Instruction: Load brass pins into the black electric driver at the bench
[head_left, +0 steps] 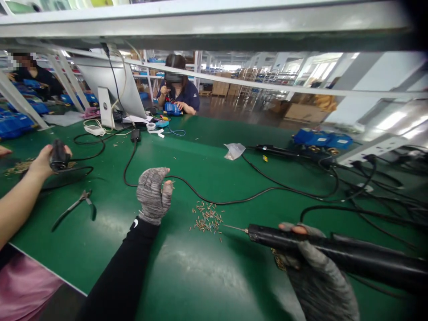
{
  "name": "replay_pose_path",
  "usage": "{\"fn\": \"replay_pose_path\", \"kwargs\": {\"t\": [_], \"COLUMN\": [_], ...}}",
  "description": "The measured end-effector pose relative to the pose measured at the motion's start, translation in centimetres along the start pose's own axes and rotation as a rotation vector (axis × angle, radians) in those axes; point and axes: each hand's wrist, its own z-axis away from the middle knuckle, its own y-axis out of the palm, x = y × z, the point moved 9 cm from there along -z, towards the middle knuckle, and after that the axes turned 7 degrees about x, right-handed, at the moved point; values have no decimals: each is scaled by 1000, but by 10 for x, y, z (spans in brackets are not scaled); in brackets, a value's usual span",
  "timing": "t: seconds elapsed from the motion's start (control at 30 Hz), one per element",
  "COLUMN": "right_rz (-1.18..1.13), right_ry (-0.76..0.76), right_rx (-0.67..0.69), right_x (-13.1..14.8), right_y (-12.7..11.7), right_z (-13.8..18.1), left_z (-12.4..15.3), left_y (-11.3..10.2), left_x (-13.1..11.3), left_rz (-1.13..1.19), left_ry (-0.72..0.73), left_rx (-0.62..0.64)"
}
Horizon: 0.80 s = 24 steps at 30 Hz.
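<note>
My right hand (314, 263), in a grey fingerless glove, is wrapped round a black electric screwdriver (290, 238). Its thin bit points left, its tip at the right edge of a loose pile of small copper-coloured screws (207, 218). Something brass-coloured (279, 259) shows beneath that hand, too obscured to identify. My left hand (154, 194), gloved alike below a black sleeve, is just above the table, left of the pile. Its fingers are curled towards the thumb, and tiny brass bits like the screws show between them.
A black cable (217, 203) crosses the green table (187, 276) behind the pile. Cutting pliers (75, 207) lie left, near a co-worker's hand (43, 160) on another black tool. A plastic bag (234, 150), blue parts (323, 139) and a power strip (374, 149) stand further back. A shelf (200, 26) hangs overhead.
</note>
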Motion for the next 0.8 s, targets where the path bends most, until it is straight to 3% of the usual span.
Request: {"fn": "replay_pose_path", "kwargs": {"t": [0.27, 0.43, 0.6, 0.8], "right_rz": [384, 414, 371, 345], "right_ry": [-118, -95, -219, -295], "right_rx": [263, 165, 170, 12], "right_x": [-5, 1, 10, 5], "right_y": [20, 16, 26, 15], "right_z": [6, 5, 7, 16], "left_z": [2, 5, 4, 1], "left_y": [4, 6, 1, -2], "left_x": [-5, 1, 6, 4], "left_rz": [6, -17, 7, 62], "left_ry": [34, 15, -26, -46], "left_rx": [32, 39, 16, -4]}}
